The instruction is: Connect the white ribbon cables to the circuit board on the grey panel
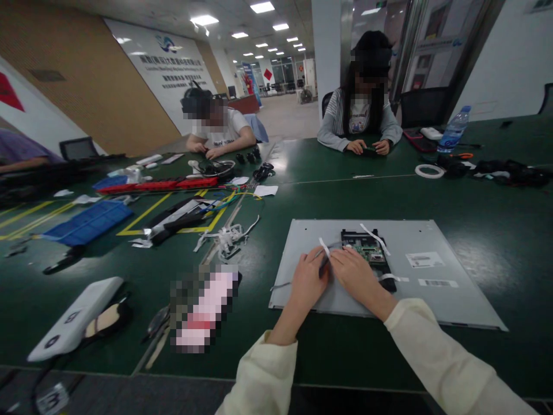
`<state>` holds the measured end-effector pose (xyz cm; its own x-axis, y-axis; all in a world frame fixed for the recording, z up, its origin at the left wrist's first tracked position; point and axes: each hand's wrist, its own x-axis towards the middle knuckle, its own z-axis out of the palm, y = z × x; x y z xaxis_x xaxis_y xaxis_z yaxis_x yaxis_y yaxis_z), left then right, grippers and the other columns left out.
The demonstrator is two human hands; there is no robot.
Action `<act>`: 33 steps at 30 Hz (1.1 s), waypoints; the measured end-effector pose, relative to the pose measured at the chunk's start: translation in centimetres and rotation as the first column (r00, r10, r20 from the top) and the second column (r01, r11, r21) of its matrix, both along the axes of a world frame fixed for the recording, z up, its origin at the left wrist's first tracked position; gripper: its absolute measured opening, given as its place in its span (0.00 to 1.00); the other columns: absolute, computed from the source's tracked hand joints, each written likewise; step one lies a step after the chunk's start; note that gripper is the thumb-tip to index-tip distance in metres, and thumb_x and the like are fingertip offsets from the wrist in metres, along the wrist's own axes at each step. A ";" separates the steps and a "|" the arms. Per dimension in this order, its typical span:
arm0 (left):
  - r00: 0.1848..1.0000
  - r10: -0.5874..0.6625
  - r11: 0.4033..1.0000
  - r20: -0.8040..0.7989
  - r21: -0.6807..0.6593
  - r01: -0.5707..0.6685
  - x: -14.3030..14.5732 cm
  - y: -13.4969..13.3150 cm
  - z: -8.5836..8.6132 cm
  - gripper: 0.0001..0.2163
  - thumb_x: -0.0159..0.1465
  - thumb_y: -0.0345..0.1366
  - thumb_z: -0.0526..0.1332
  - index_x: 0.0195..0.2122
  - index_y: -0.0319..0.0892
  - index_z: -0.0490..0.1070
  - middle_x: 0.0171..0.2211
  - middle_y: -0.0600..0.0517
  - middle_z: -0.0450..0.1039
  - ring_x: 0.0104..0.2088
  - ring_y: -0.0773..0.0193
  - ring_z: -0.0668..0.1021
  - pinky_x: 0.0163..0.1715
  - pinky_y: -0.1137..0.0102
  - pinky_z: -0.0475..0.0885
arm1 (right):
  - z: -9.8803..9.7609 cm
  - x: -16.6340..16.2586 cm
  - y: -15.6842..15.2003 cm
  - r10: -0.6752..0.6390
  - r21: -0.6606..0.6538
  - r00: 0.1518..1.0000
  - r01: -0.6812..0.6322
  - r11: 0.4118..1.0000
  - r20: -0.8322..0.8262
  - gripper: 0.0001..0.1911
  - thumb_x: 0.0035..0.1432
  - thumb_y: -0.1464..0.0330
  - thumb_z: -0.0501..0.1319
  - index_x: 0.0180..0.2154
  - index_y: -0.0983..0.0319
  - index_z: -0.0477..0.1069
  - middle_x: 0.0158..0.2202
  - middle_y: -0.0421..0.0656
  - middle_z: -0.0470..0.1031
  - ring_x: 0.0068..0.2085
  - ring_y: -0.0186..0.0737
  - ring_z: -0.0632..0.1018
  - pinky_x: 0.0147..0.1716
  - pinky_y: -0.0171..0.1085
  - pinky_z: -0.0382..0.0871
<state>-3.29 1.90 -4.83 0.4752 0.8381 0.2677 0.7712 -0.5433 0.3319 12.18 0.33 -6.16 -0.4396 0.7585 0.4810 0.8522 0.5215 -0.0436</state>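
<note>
Reaching forward with both arms, clad in loose cream sleeves. Slanting up and rightward with the left sleeve (264,377), up and leftward with the right sleeve (449,354). Bare beyond both cuffs, at left wrist (297,309) and right wrist (382,301) alike. Bringing left hand (308,278) and right hand (351,271) close together, backs upward, with bent fingers aimed inward and tips nearly meeting. Too hidden at the fingertips to tell how firmly closed.

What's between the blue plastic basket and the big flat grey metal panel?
The head view shows a long black-and-silver bundle, yellow tape, then tangled white strips nearest the grey panel.
</note>
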 end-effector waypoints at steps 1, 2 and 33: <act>1.000 0.002 1.000 -0.012 0.001 -0.002 0.0 0.0 0.0 0.19 0.61 0.25 0.53 0.53 0.42 0.66 0.56 0.47 0.67 0.54 0.57 0.70 0.53 0.60 0.64 | 0.1 0.1 0.1 -0.016 0.015 1.000 0.016 1.000 -0.016 0.14 0.61 0.78 0.53 0.46 0.69 0.73 0.47 0.50 0.75 0.49 0.41 0.73 0.56 0.43 0.60; 1.000 0.010 1.000 -0.025 0.002 -0.009 0.0 0.0 -0.1 0.19 0.62 0.25 0.53 0.54 0.41 0.66 0.56 0.47 0.67 0.53 0.57 0.70 0.53 0.60 0.64 | 0.3 0.2 0.2 -0.035 0.035 0.999 0.036 0.999 -0.034 0.15 0.61 0.78 0.53 0.47 0.69 0.72 0.48 0.50 0.75 0.49 0.41 0.73 0.56 0.43 0.59; 0.997 -0.019 0.998 -0.069 0.058 0.023 0.2 0.8 -0.8 0.18 0.61 0.24 0.52 0.53 0.40 0.65 0.55 0.44 0.67 0.51 0.57 0.72 0.52 0.61 0.67 | 0.4 0.8 0.6 -0.055 -0.110 0.998 0.051 0.993 -0.026 0.13 0.63 0.74 0.51 0.41 0.66 0.74 0.41 0.49 0.76 0.45 0.39 0.74 0.55 0.42 0.58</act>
<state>-3.04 2.68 -5.67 0.5119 0.8114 0.2821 0.7789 -0.5769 0.2459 12.96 0.95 -5.74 -0.3846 0.8290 0.4061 0.8761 0.4664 -0.1224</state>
